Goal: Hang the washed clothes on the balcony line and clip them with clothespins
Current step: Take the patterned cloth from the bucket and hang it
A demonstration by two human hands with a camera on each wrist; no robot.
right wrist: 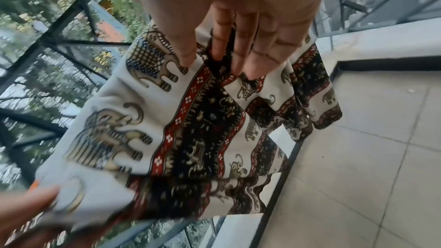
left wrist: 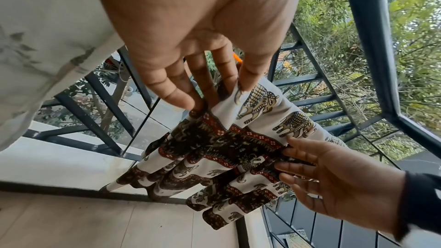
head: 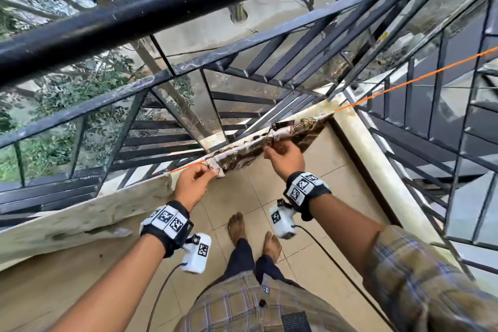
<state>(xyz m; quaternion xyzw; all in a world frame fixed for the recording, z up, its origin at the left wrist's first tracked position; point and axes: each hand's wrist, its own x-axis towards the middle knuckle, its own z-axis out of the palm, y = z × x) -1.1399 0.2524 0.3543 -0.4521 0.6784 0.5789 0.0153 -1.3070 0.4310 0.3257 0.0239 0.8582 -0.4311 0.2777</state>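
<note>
I have the white, brown and red elephant-print cloth (head: 258, 148) draped over the thin orange balcony line (head: 404, 81), so this is the spreading step. My left hand (head: 192, 183) pinches its near corner; my right hand (head: 284, 156) pinches the top edge further along. Next, I judge, comes pulling it flat, then fetching clothespins; none show. No readable writing, only square markers on the wristbands (head: 305, 186).
</note>
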